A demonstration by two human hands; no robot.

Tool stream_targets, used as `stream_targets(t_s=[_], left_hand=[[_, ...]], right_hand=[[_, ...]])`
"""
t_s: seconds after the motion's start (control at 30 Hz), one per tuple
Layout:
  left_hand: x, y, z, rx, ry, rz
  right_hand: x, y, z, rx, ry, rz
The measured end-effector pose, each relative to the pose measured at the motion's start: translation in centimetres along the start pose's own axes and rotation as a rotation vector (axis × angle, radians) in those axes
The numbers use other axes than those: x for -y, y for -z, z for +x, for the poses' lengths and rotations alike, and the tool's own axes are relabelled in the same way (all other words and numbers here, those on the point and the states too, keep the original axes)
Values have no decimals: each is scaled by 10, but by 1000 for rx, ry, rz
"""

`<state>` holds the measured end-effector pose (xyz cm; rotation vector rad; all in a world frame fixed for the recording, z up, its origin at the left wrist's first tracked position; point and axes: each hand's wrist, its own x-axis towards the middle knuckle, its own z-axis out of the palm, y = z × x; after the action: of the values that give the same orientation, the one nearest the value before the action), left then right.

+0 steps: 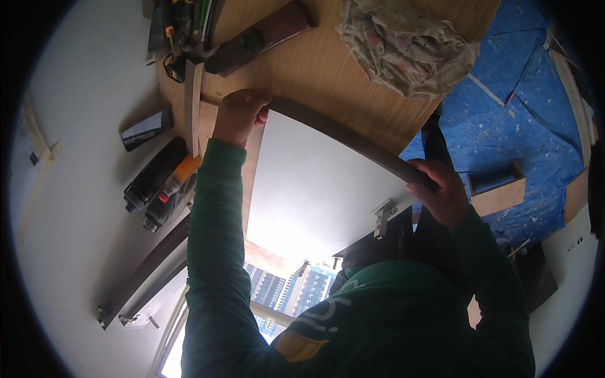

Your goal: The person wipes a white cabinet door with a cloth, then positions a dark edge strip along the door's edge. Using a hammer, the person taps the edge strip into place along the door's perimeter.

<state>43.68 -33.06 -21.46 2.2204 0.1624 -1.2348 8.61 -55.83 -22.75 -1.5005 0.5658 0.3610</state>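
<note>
A white cabinet door with a dark brown edge is held tilted in front of me, beside a wooden work surface. My left hand is closed round its far left corner, fingers curled in. At the right end of the dark edge, my right hand grips the door, its fingers over the edge. A metal hinge is fixed to the white face near the right hand. The door's other face is hidden from me.
On the work surface lie a crumpled cloth and a dark red-brown tool. At left are a phone, an orange-and-clear bottle and dark-edged panels. A wooden box sits on blue sheeting.
</note>
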Motion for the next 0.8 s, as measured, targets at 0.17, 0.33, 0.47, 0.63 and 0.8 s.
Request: stream_targets(t_s=[0.17,0.33,0.47,0.63,0.8], left_hand=[[2,-1,1,-15,-16,16],[3,0,2,-3,-13,7],[1,-1,1,-12,-8,-1],[2,-2,0,-29,-12,-11],[2,0,4,-10,-22,41]], right_hand=[[1,-2,-1,-10,5,3],[0,-1,1,6,12,-6],[0,-2,1,8,7,6],[2,-1,0,4,17,-12],[3,0,-4,-34,70,-142]])
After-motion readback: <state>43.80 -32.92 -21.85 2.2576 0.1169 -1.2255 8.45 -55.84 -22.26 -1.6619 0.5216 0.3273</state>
